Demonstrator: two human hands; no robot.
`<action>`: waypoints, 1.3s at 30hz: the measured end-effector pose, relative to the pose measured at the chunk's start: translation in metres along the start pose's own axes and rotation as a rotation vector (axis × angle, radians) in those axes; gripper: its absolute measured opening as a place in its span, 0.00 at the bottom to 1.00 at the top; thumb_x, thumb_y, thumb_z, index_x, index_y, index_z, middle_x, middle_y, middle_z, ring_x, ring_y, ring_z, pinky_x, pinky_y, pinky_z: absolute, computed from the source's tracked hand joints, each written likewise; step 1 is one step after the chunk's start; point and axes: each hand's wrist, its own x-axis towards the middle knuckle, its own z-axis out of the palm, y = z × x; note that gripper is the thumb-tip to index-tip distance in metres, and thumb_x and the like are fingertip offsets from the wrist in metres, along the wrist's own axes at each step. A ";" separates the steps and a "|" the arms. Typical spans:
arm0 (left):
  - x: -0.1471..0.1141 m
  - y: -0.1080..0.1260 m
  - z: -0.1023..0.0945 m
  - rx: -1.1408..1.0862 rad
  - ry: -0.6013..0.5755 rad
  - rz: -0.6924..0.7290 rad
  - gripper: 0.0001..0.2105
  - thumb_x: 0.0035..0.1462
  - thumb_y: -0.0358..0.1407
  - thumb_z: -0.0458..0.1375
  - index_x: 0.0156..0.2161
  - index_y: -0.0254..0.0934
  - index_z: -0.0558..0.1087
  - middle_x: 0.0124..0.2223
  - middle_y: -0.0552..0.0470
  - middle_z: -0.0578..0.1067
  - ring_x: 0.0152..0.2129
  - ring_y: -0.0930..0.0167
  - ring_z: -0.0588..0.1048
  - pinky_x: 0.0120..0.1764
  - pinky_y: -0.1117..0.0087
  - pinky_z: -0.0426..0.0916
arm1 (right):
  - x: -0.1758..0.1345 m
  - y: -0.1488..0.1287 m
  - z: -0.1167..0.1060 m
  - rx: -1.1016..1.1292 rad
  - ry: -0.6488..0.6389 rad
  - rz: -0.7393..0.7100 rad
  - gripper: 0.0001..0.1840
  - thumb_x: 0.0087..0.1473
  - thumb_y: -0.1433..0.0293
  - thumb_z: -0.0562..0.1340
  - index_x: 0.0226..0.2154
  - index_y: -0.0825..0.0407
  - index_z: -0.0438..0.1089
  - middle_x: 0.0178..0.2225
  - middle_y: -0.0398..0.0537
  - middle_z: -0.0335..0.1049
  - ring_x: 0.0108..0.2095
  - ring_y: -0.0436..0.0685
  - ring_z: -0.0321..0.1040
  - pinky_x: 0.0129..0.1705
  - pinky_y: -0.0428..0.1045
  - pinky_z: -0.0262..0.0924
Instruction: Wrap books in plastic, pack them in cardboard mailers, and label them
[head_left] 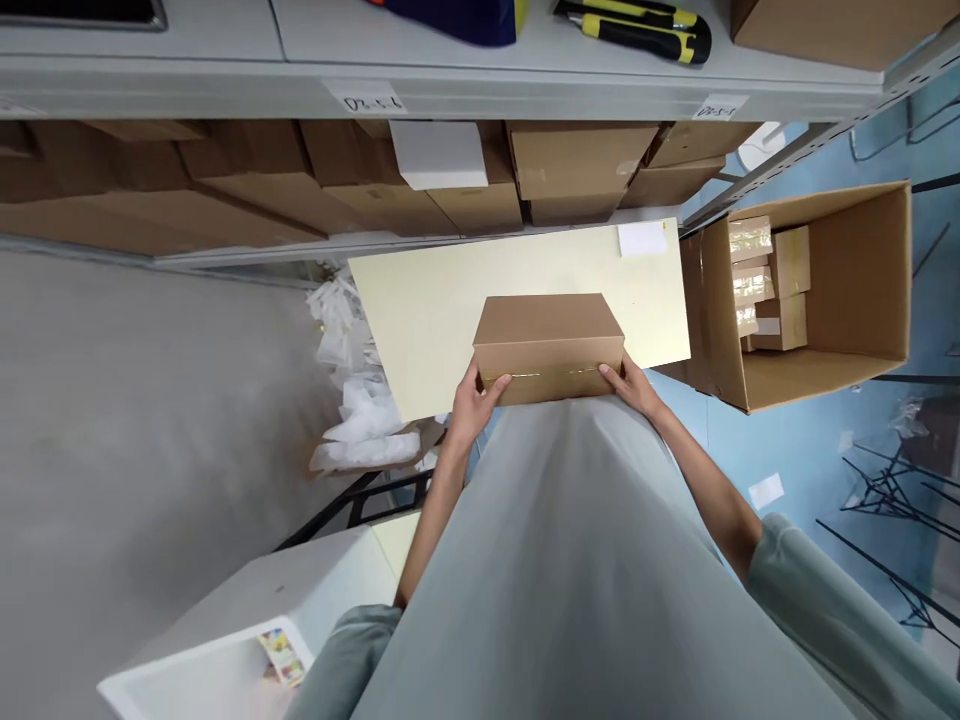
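A closed brown cardboard box [549, 330] with a strip of tape along its near side is held between my two hands, close to my body over the pale yellow tabletop [442, 290]. My left hand [472, 405] grips its near left corner, thumb on the front face. At the near right corner, my right hand [630, 385] holds it the same way, thumb on the front. The fingers under and behind the box are partly hidden. A white paper label [642, 238] lies on the table beyond the box.
On the right stands a large open carton [855, 270] holding several small taped boxes [791, 262]. A shelf with cardboard boxes [581, 160] runs behind the table; a utility knife [645, 35] lies on top. White packing material [367, 410] sits at left, above a white bin [217, 680].
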 end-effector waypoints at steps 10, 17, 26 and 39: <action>0.001 0.057 0.055 -0.100 0.315 -0.073 0.35 0.59 0.68 0.65 0.54 0.39 0.78 0.57 0.40 0.83 0.58 0.56 0.82 0.61 0.56 0.79 | 0.047 -0.040 -0.111 -0.091 -0.120 -0.149 0.75 0.48 0.40 0.78 0.83 0.37 0.39 0.83 0.48 0.46 0.82 0.74 0.44 0.82 0.72 0.46; 0.035 0.071 0.086 0.053 0.466 0.067 0.36 0.55 0.65 0.71 0.57 0.39 0.78 0.57 0.40 0.83 0.56 0.56 0.81 0.60 0.58 0.78 | 0.108 -0.025 -0.120 -0.057 -0.032 -0.188 0.51 0.65 0.33 0.59 0.81 0.35 0.52 0.67 0.54 0.71 0.68 0.72 0.70 0.71 0.67 0.68; 0.118 0.023 0.082 0.156 0.648 -0.301 0.25 0.64 0.59 0.63 0.44 0.35 0.77 0.47 0.38 0.84 0.50 0.58 0.80 0.55 0.58 0.77 | 0.197 -0.005 -0.065 -0.256 -0.051 -0.081 0.51 0.68 0.32 0.53 0.72 0.54 0.69 0.57 0.66 0.73 0.57 0.76 0.77 0.68 0.69 0.67; 0.203 0.112 0.274 0.305 0.195 0.257 0.20 0.71 0.47 0.61 0.62 0.42 0.76 0.67 0.39 0.75 0.65 0.56 0.75 0.69 0.52 0.70 | 0.280 0.085 -0.190 -0.134 0.552 0.058 0.25 0.73 0.60 0.61 0.62 0.61 0.75 0.58 0.69 0.75 0.54 0.64 0.78 0.65 0.57 0.70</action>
